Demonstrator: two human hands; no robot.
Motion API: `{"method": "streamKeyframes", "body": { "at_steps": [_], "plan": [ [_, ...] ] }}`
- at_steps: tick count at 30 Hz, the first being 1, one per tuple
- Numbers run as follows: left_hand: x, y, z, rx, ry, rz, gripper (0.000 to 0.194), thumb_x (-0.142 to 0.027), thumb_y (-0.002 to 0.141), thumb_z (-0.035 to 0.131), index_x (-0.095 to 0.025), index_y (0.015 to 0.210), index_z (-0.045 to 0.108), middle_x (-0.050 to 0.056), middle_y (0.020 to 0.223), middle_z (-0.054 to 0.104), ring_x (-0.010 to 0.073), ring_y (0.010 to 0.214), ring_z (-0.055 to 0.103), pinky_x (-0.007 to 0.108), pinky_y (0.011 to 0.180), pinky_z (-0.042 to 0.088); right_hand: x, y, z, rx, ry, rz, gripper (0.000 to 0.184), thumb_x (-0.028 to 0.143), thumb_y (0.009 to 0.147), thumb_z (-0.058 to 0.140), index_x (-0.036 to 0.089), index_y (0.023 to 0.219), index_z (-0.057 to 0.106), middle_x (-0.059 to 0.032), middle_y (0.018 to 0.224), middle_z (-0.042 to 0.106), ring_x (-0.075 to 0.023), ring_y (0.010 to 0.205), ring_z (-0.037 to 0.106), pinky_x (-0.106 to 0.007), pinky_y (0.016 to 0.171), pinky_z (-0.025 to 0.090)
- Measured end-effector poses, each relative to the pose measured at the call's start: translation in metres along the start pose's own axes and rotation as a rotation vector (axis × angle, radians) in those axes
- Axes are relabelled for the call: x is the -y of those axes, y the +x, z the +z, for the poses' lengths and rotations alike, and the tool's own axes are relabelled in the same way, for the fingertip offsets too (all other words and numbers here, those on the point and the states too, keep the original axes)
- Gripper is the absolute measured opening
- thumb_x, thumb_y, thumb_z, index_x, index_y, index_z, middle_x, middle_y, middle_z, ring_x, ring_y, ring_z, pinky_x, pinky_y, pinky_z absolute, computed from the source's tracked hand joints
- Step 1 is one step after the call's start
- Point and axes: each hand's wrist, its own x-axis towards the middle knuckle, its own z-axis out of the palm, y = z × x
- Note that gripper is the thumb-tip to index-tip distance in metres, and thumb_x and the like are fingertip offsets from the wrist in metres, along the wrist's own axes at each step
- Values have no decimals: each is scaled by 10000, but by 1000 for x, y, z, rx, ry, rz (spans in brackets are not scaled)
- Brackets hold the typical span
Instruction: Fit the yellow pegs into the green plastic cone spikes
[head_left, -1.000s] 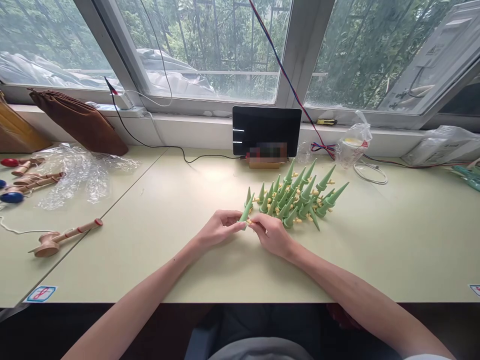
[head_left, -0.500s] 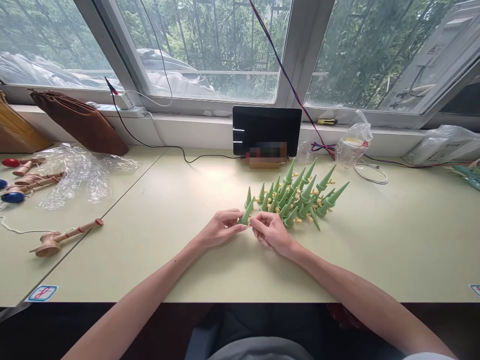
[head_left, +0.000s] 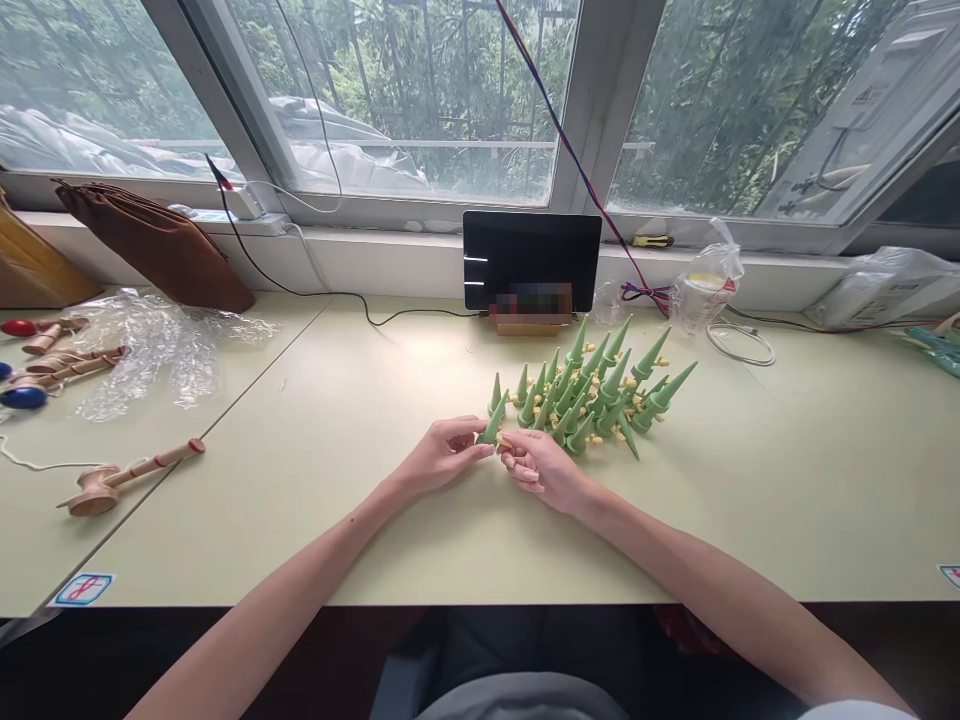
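Near the middle of the table, my left hand (head_left: 442, 455) is closed around the base of a green cone-shaped piece (head_left: 493, 420), its tip pointing up. My right hand (head_left: 546, 468) pinches a small pale yellow part (head_left: 505, 440) at the side of that cone's base, its other fingers curled below. Whether the yellow part is fixed to the cone I cannot tell. Just behind the held cone stands another green cone (head_left: 496, 390). Beyond my right hand is a cluster of similar green cones (head_left: 592, 390) with yellow parts; most are upright, some tilted.
A dark tablet (head_left: 531, 260) leans against the window ledge. On the left lie a wooden kendama (head_left: 97, 490), more kendamas (head_left: 52, 365), clear plastic wrap (head_left: 172, 350) and a brown bag (head_left: 161, 245). A bagged cup (head_left: 705, 290) and a coiled white cable (head_left: 741, 343) are at back right.
My right hand has turned at the yellow part, so its curled fingers show more. My left hand keeps the cone almost in place; the cone tilts slightly differently.
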Motion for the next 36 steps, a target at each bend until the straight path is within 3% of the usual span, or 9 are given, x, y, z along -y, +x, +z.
{"method": "streamKeyframes", "body": {
  "at_steps": [6, 16, 27, 36],
  "plan": [
    [-3, 0, 0, -14, -55, -10, 251, -337, 911, 607, -138, 1011, 722, 39, 836, 630, 97, 639, 439, 209, 542, 347, -4, 1, 4, -83, -98, -88, 384, 497, 773, 738, 154, 719, 574, 35, 600, 556, -35, 366, 398, -169, 303, 234],
    [2, -1, 3, -15, -28, -10, 343, -409, 908, 584, -115, 1001, 735, 55, 780, 639, 104, 595, 470, 204, 496, 347, -6, -2, 3, -106, -163, -128, 360, 467, 762, 754, 156, 693, 586, 42, 558, 552, -25, 341, 353, -154, 286, 210],
    [-4, -2, 3, -5, -49, -64, 332, -408, 881, 604, -120, 943, 757, 44, 720, 674, 114, 563, 530, 201, 478, 380, -10, -2, 2, -136, -480, -386, 351, 471, 856, 647, 154, 707, 616, 14, 581, 586, -55, 319, 417, -198, 287, 277],
    [-6, -1, 2, 14, -88, -75, 323, -398, 879, 608, -127, 962, 762, 62, 791, 706, 151, 643, 588, 218, 526, 440, -12, -4, -3, -151, -745, -549, 301, 404, 935, 564, 176, 746, 619, 11, 568, 572, -90, 363, 483, -229, 386, 389]
  ]
}}
